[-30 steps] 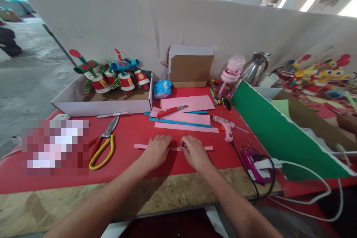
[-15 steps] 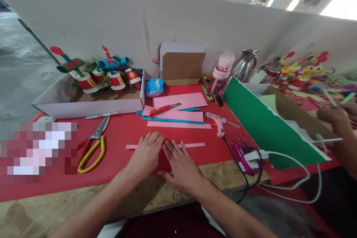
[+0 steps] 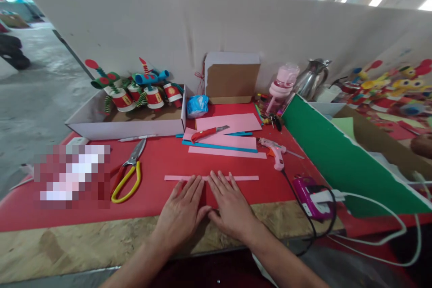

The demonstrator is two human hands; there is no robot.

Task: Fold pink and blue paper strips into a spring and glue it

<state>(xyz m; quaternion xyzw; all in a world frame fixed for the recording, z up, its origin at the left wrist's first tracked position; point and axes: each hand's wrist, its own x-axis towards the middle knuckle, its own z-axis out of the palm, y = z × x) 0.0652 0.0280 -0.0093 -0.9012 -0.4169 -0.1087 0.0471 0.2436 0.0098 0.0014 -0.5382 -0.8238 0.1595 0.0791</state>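
A narrow pink paper strip lies flat across the red table cover. My left hand rests flat with its fingertips on the strip's middle. Beside it my right hand lies flat too, fingers spread and tips on the strip just right of centre. The two thumbs come close together below it. Beyond the hands are more pink paper strips, blue paper strips and a red utility knife with its blade out. Large scissors with red and yellow handles lie to the left.
A pink glue gun lies right, its cord near a purple power box. A green-sided box stands at the right. A white box of paper-cup figures stands back left. A co-worker's hand shows far right.
Both hands have gone from curled fingers on the strip to lying flat, fingers stretched over it; the right hand flattened first. The strip stays in about the same place. The camera view swung and came back.
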